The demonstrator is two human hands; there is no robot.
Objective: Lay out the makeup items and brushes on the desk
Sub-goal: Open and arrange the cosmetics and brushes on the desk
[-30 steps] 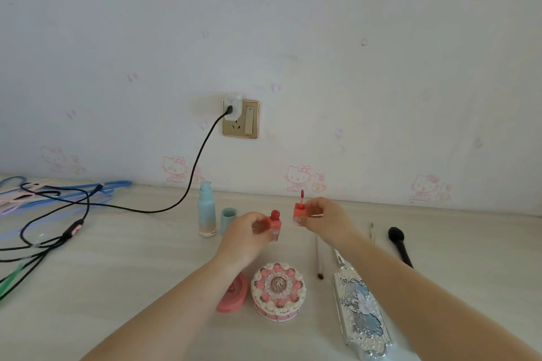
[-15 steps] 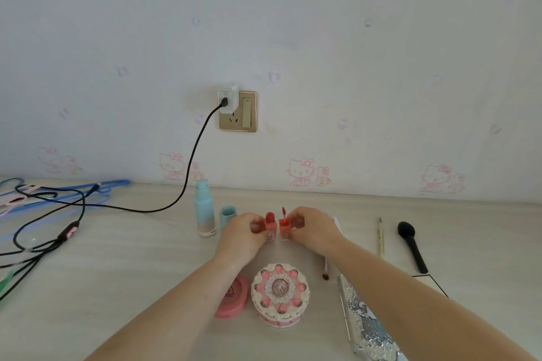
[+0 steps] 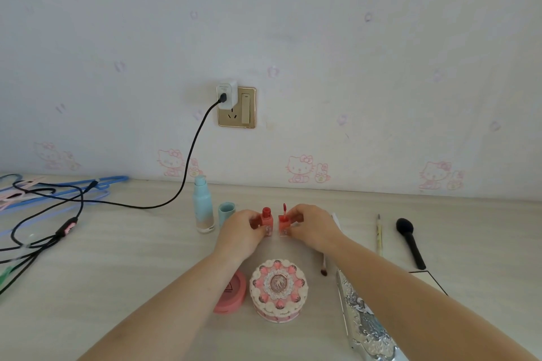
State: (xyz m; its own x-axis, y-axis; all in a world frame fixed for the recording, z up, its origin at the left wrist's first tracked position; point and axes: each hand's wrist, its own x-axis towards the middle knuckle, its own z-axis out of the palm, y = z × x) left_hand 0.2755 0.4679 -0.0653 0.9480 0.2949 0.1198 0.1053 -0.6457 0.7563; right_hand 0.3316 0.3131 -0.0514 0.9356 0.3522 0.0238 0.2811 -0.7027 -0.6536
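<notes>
My left hand [image 3: 241,233] grips a small red lip gloss bottle [image 3: 266,220], upright on the desk. Right beside it, my right hand [image 3: 313,227] holds the bottle's cap [image 3: 283,221] with its red applicator wand pointing up. A cake-shaped compact [image 3: 278,290] and a pink round compact [image 3: 233,291] lie in front of my hands. Behind stand a blue foundation bottle [image 3: 203,205] and its blue cap [image 3: 226,212]. A silver palette [image 3: 362,322] lies under my right forearm. A thin brush [image 3: 379,234], a black brush [image 3: 409,240] and a small brush [image 3: 323,268] lie to the right.
Black charger cables [image 3: 58,214] and blue hangers [image 3: 67,187] spread over the left of the desk. A charger [image 3: 227,95] sits plugged in the wall socket [image 3: 242,108]. A white card corner [image 3: 428,281] shows at the right.
Both hands have lowered the bottle and the cap from above the desk down onto it, side by side. The camera view has shifted slightly.
</notes>
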